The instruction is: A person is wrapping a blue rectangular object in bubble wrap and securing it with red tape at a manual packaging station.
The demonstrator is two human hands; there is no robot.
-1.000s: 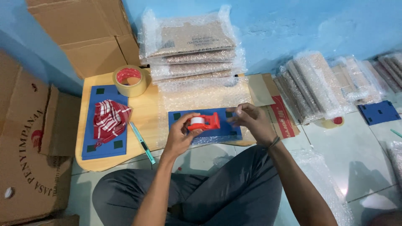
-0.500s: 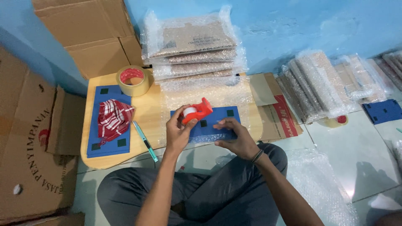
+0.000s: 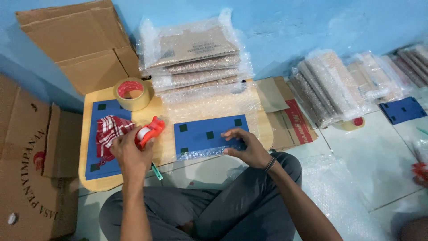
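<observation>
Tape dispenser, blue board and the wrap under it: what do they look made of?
Tape dispenser in the left hand: glossy red, likely plastic. Blue board under the right hand: flat, matte, with dark squares; possibly card or foam sheet. Wrap: clear bubble film, dimpled and shiny.

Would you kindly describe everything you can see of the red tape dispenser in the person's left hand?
The red tape dispenser looks like moulded plastic, with a small roll of pale tape seated in its middle. The left hand holds it from below and behind, lifted off the wooden board and tilted, its upper end pointing up and to the right. It sits between the red-and-white checked cloth and the blue sheet under bubble wrap. Only the left hand touches it; its blade edge cannot be made out.
</observation>
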